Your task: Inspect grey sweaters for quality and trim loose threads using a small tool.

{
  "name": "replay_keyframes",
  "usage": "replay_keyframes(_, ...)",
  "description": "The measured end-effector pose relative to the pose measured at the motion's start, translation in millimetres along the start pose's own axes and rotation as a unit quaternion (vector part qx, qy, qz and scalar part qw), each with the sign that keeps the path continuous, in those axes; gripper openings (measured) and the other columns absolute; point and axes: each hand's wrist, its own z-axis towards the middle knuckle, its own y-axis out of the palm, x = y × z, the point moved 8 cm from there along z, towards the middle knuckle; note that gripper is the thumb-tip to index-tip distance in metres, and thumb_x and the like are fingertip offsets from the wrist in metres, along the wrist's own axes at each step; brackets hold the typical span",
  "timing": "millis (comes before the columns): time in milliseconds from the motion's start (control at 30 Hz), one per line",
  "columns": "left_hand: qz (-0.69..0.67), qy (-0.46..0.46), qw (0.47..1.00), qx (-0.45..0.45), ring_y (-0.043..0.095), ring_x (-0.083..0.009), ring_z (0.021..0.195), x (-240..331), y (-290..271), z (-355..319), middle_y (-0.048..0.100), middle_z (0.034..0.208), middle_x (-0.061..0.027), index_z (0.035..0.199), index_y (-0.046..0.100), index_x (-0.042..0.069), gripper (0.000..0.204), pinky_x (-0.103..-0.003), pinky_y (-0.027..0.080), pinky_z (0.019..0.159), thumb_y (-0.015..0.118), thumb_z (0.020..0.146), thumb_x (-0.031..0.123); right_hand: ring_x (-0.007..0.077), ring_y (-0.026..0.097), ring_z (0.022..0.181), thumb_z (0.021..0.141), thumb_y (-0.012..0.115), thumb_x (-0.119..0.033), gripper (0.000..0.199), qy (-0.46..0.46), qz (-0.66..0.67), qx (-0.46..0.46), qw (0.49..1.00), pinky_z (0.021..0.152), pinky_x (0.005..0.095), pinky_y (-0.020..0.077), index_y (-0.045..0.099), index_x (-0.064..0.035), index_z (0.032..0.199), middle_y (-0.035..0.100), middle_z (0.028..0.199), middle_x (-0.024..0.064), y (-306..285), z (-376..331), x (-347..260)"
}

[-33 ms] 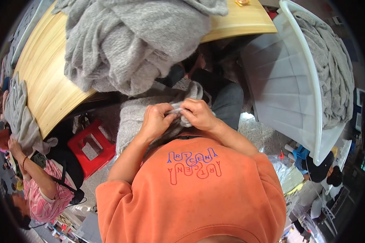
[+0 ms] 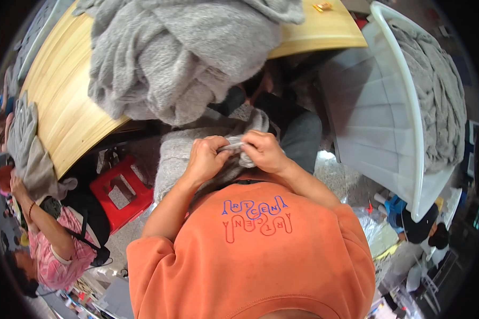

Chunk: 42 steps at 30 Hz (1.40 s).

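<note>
Left hand (image 2: 206, 156) and right hand (image 2: 263, 150) both pinching a grey knitted garment (image 2: 178, 154) just below the wooden table (image 2: 69, 106)

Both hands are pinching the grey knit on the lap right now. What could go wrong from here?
The left hand and right hand pinch one small fold of the grey garment; pulling apart might stretch or snag the knit. The grey pile overhangs the wooden table edge just above the lap and could slide down onto the hands.
</note>
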Motion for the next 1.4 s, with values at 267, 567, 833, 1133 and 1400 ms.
replay_keyframes(267, -0.049, 0.043, 0.997, 0.037, 0.057, -0.0292, 0.065, 6, 1, -3, 0.057, 0.068, -0.0143, 0.072, 0.062, 0.003, 0.012, -0.035, 0.044, 0.057, 0.063, 0.064, 0.012, 0.0256, 0.052, 0.059, 0.07, 0.056, -0.003, 0.009, 0.021, 0.02, -0.026, 0.999, 0.052, 0.0312, 0.0398, 0.055, 0.001, 0.077, 0.051, 0.07, 0.0127, 6, 5, -14)
replay_keyframes(567, -0.148, -0.027, 0.989, 0.01, 0.058, -0.0245, 0.056, -6, 11, -8, 0.057, 0.062, -0.0177, 0.069, 0.06, 0.0, 0.016, -0.034, 0.043, 0.053, 0.06, 0.059, 0.013, 0.0273, 0.049, 0.055, 0.07, 0.05, 0.002, 0.002, -0.078, -0.028, 0.001, 0.997, 0.05, 0.0322, 0.0379, 0.051, 0.0005, 0.07, 0.048, 0.065, 0.0137, 16, 2, -33)
replay_keyframes(833, -0.006, 0.05, 0.995, 0.092, 0.057, -0.0221, 0.054, -1, 8, -3, 0.056, 0.059, -0.0168, 0.068, 0.061, 0.001, 0.017, -0.034, 0.043, 0.052, 0.061, 0.058, 0.014, 0.0112, 0.043, 0.055, 0.072, 0.052, 0.002, 0.004, 0.033, 0.045, -0.033, 0.998, 0.05, 0.0247, 0.0334, 0.05, 0.0013, 0.069, 0.046, 0.06, 0.0045, 19, -1, -9)
replay_keyframes(1133, -0.434, -0.032, 0.9, 0.024, 0.047, -0.006, 0.052, -2, -7, 7, 0.055, 0.057, 0.0001, 0.064, 0.059, 0.0, 0.004, -0.022, 0.038, 0.049, 0.062, 0.064, 0.003, 0.012, 0.045, 0.066, 0.057, 0.054, 0.0, 0.019, 0.054, -0.034, -0.009, 0.998, 0.061, 0.0238, 0.0384, 0.049, -0.0013, 0.075, 0.046, 0.07, 0.002, -17, -24, 15)
replay_keyframes(1400, -0.529, -0.046, 0.847, 0.014, 0.05, -0.0067, 0.055, 7, -25, 2, 0.057, 0.062, -0.001, 0.069, 0.06, 0.002, 0.005, -0.021, 0.039, 0.05, 0.063, 0.066, 0.003, 0.0182, 0.055, 0.086, 0.067, 0.038, 0.008, 0.035, 0.157, 0.089, 0.039, 0.983, 0.079, 0.0241, 0.0398, 0.055, 0.0048, 0.097, 0.058, 0.095, 0.0107, -37, -45, 63)
